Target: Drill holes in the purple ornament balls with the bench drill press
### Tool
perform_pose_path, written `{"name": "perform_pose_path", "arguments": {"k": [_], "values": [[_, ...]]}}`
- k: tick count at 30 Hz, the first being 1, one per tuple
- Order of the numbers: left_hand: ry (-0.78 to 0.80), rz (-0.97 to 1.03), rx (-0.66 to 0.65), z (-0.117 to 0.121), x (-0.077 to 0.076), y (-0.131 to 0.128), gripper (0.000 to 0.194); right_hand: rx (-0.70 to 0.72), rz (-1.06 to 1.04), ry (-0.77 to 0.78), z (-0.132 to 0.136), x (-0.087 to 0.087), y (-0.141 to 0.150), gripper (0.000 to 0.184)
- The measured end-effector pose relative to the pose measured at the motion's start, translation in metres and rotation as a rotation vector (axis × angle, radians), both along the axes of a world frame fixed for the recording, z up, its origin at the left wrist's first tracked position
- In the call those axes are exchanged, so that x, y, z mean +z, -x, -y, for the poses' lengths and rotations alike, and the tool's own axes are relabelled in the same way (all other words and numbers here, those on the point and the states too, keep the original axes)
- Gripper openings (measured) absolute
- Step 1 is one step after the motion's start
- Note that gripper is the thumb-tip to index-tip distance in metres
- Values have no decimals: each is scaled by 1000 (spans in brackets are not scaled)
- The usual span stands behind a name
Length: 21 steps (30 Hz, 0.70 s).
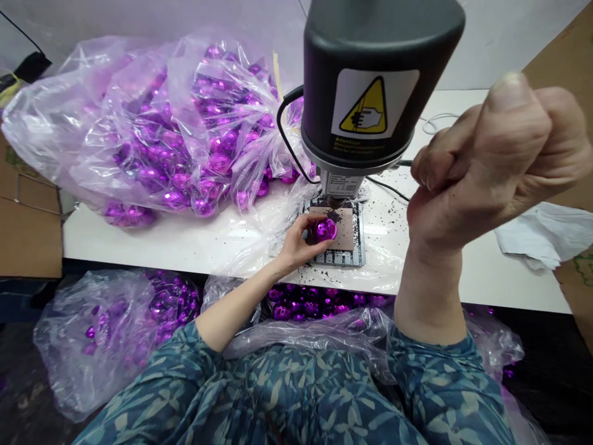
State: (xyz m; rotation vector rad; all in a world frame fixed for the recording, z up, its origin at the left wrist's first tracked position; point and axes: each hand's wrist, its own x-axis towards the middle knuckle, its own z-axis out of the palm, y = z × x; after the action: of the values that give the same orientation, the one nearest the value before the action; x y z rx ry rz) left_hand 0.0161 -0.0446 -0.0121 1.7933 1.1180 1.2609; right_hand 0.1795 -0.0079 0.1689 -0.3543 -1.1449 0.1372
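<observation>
My left hand (300, 242) grips a shiny purple bauble (325, 230) between thumb and fingers. The bauble is over a brown square pad (343, 238) on the metal base plate (359, 256) of a bench press (365, 80), just in front of its lower tip. Raised high at the right of the press head, my right hand (504, 142) is closed in a fist. Whatever it may be wrapped around is hidden by the fingers. A warning label (375, 103) faces me on the black press head.
A large clear bag (152, 136) of purple baubles lies on the white table (208, 244) at left. More baubles (308, 306) sit in plastic below the front edge. Dark crumbs surround the base. White cloth or paper (546, 232) lies at right, near cardboard (565, 74).
</observation>
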Motion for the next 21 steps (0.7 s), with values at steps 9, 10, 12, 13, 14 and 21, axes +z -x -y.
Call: {"name": "perform_pose_path", "arguments": {"k": [9,10,12,13,14,21], "values": [[-147,-475,-666,86,13,50,36,15,-24,-20,2,-2,1,54],[-171,-430,-577,77,12,57,30,23,-36,-15,3,-2,1,55],[-212,-355,-301,44,12,71,17,28,-62,-4,4,-2,2,57],[-219,-393,-138,21,14,76,18,27,-74,7,5,-2,2,58],[-204,-483,-9,-4,16,81,19,24,-85,17,5,-2,2,60],[-74,-888,189,-142,26,66,40,14,-81,45,7,-1,3,63]]}}
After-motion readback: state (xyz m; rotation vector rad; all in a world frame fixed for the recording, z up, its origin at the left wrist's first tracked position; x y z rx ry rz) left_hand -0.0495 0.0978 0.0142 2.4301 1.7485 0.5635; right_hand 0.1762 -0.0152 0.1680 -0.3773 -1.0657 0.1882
